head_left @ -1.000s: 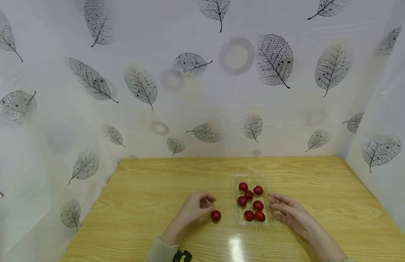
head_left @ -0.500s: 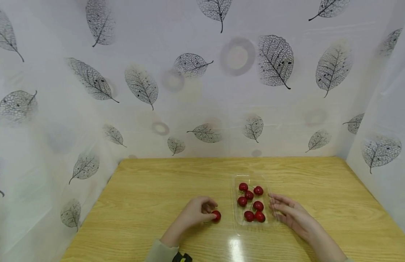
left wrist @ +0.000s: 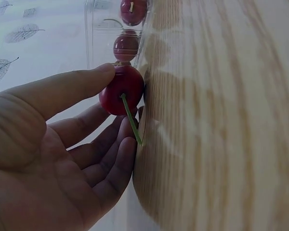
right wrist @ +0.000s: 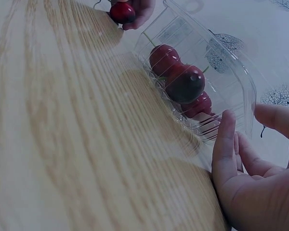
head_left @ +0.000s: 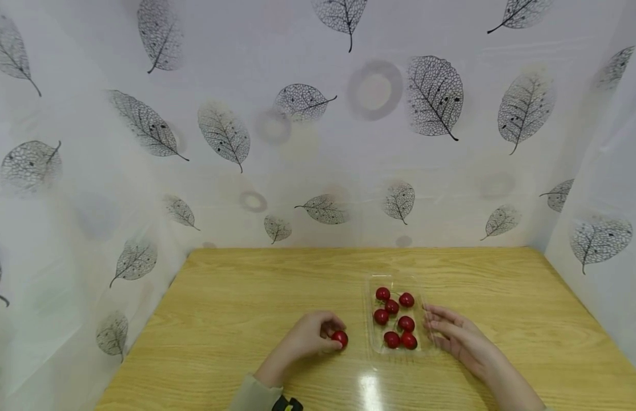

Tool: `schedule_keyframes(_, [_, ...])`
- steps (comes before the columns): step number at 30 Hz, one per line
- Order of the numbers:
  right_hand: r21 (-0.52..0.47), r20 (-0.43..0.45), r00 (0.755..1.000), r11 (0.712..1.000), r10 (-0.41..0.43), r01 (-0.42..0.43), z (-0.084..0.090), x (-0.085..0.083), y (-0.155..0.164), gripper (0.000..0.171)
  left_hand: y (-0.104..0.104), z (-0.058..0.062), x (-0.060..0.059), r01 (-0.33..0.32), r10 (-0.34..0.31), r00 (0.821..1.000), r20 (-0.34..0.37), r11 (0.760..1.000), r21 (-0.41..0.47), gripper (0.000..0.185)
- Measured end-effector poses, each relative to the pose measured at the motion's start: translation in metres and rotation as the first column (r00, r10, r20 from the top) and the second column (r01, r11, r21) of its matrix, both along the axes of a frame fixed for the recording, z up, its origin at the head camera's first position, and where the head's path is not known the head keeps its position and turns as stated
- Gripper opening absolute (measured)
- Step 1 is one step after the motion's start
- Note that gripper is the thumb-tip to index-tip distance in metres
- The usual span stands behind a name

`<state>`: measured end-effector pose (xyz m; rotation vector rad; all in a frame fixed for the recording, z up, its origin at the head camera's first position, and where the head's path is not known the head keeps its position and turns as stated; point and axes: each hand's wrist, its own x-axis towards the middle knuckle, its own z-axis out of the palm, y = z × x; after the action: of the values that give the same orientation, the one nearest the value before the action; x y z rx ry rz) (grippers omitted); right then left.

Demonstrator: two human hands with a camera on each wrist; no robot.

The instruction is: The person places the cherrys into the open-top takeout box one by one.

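Observation:
On the table my left hand (head_left: pixel 310 335) pinches a single dark red cherry (head_left: pixel 341 339) between thumb and fingers. In the left wrist view the thumb lies against the top of that cherry (left wrist: pixel 125 89), and its green stem (left wrist: pixel 131 119) slants down toward the palm. A clear plastic box (head_left: pixel 393 279) stands to its right with several cherries (head_left: pixel 391 307) inside. My right hand (head_left: pixel 464 337) rests at the box's right side, fingers extended. From the right wrist, those fingertips (right wrist: pixel 227 122) meet the clear end wall of the box (right wrist: pixel 248 91).
The wood-grain table (head_left: pixel 266 274) reaches back to a pale curtain (head_left: pixel 318 165) printed with dark leaves, which also hangs along both sides. A dark band with a yellow mark (head_left: pixel 287 405) sits at the left sleeve cuff (head_left: pixel 254 394).
My left hand has moved slightly right and down, and its thumb and fingers have closed around the loose cherry. The right hand and the box have stayed in place.

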<state>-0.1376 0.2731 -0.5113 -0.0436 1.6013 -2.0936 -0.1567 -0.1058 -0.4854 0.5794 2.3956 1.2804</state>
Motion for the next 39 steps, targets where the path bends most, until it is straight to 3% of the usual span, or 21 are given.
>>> schedule_keyframes(15, [-0.020, -0.015, 1.000, 1.000, 0.016, -0.016, 0.0002, 0.0000, 0.0015, 0.032, 0.0021, -0.0001, -0.0004, 0.010, -0.010, 1.000, 0.009, 1.000, -0.009, 0.026])
schedule_keyframes(39, [0.020, -0.003, 1.000, 1.000, -0.009, 0.009, 0.0008, -0.0005, 0.0003, 0.040, 0.0062, -0.0028, -0.0055, -0.096, 0.097, 0.995, -0.032, 0.994, 0.046, 0.025])
